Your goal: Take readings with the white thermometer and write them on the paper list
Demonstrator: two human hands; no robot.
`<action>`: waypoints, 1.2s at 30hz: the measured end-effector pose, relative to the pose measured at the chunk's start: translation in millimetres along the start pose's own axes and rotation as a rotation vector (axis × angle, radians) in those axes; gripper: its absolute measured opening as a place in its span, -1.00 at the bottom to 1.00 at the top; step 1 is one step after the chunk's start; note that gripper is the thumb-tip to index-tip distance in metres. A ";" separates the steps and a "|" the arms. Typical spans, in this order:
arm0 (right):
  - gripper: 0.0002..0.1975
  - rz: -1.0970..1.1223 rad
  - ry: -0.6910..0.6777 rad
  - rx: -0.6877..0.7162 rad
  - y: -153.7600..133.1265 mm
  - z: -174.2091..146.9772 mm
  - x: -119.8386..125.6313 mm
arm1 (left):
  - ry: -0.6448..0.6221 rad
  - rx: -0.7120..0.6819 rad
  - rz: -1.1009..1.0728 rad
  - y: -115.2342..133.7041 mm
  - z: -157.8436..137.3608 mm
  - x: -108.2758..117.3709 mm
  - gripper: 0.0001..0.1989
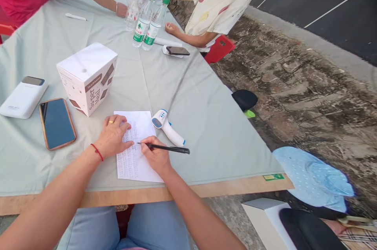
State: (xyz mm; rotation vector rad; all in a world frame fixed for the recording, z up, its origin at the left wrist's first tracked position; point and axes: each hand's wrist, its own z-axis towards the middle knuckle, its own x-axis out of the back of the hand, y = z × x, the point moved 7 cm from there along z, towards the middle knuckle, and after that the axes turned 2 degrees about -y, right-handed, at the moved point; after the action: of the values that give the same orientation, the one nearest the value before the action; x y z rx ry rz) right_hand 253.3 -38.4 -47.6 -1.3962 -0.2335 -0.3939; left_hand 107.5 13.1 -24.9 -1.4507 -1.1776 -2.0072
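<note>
At the far left of the counter [206, 124], draped in a pale green cloth, lay a white power bank [23, 97]; just beside it to the right lay a phone [57, 123] with a dark screen, face up; next stood a white box [87, 78] printed with brown lettering, upright, near the top edge of the sheet of paper [136, 152]. The left hand [113, 136] lay flat and open on the left part of that paper, fingers spread, pressing it to the cloth; a ring showed on 1 finger and a red string circled the wrist. The paper, covered in rows of small handwriting, sat near the front edge of the counter, directly before the person. The right hand [156, 156] rested on the paper's right side, closed around a black pen [165, 147]; the pen's tip touched the sheet about midway down, and its barrel pointed off to the right. Just beyond the paper's upper right corner lay a white and blue infrared thermometer [167, 126], on its side, apart from the pen. Farther back stood 3 water bottles [144, 20], 2 with green caps, close together; right of them lay a second phone [178, 50] on a white object. 2 other people leaned arms on the far end of the counter; a white pen [75, 17] lay near the one in red.
</note>
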 end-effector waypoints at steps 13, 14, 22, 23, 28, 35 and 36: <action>-0.85 -0.012 0.049 0.006 -0.3 -0.3 3.1 | -0.001 -0.005 -0.006 0.1 0.0 0.9 -0.60; -0.85 -0.017 0.042 0.002 -0.2 -0.2 2.6 | 0.001 -0.005 -0.007 0.1 0.1 1.0 -0.60; -0.86 -0.038 0.033 0.027 -1.0 -1.3 2.5 | -0.010 0.005 -0.022 -1.1 0.3 -0.6 -0.59; -0.86 -0.038 0.030 0.028 -1.1 -1.6 2.6 | -0.008 0.003 -0.020 -1.1 0.3 -0.7 -0.59; -0.86 -0.047 0.019 0.021 -1.1 -2.2 3.0 | 0.005 -0.008 -0.014 -1.2 0.2 -0.9 -0.59; -0.85 -0.009 0.065 0.011 0.7 -1.2 5.7 | 0.001 -0.006 -0.019 -1.9 0.1 -0.6 -0.59; -0.85 -0.014 0.063 0.013 0.7 -1.1 5.3 | 0.002 -0.007 -0.021 -1.9 0.1 -0.5 -0.59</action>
State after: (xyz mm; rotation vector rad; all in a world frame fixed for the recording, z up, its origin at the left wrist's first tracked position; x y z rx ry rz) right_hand 258.4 -40.1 -46.4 -1.3678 -0.1941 -0.4470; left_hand 106.4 14.2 -26.1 -1.4454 -1.1908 -2.0287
